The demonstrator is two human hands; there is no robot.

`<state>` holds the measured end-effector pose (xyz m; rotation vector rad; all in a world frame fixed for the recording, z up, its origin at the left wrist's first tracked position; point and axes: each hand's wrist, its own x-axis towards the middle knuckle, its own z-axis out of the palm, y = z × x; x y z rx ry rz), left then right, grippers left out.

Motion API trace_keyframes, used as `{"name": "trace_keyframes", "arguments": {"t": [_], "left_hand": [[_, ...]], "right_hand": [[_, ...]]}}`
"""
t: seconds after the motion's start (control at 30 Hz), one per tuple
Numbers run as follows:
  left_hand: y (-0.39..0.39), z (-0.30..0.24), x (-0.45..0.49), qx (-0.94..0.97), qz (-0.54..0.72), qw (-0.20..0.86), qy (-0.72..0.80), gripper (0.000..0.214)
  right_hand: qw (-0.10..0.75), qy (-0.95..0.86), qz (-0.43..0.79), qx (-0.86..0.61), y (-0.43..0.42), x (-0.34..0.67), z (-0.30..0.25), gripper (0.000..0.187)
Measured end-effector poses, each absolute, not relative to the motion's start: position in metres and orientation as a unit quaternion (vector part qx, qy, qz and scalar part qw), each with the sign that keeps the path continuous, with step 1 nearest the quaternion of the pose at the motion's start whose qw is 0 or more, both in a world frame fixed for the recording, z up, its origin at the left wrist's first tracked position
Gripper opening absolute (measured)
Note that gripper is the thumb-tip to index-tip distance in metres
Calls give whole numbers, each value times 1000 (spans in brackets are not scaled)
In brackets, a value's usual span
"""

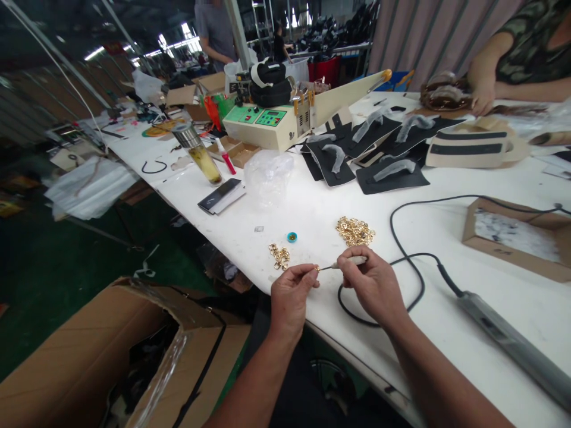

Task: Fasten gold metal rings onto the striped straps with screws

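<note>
Between thumb and fingers, my left hand (pixel 292 288) pinches a small gold metal ring (pixel 317 268), mostly hidden by the fingertips. My right hand (pixel 372 282) is closed on a small screwdriver (pixel 357 260) with a pale handle, its thin shaft pointing left so that the tip meets the ring. Just beyond my left hand lies a small group of gold rings (pixel 280 255). A little blue cap (pixel 292 237) with something yellowish inside stands near them. Past my right hand is a larger pile of gold metal hardware (pixel 354 230).
A black cable (pixel 422 285) loops beside my right hand to a grey tool (pixel 513 339). At right sits a cardboard tray (pixel 517 252). Black panels with wrapped handles (pixel 361 148) and a cream machine (pixel 263 122) stand farther back. A large carton (pixel 89 345) is below left. Another person's hand (pixel 482 95) rests top right.
</note>
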<state>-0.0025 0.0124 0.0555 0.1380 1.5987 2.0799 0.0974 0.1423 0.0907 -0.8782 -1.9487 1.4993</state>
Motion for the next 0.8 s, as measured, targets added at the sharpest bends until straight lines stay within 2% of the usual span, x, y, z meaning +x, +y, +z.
{"name": "trace_keyframes", "arguments": {"t": [0.17,0.3,0.57,0.73,0.8], "left_hand": [[-13,63,-28,177,627,70,755,10],[-34,54,-55,266,488,-40,830,11],[-39,37,-69,348,426,-75,831,15],[-32,48,-64,394,394,-159,815,22],[-19,55,-54,427,402,-129,800,20]], "right_hand": [[275,-689,576,-343,152,101,93,22],[295,-615,648,-338,163,104,91,24],[377,-439,748,-325,194,106,76,29],[403,-360,776,-326,207,110,82,30],[413,-331,785,-322,210,111,85,30]]}}
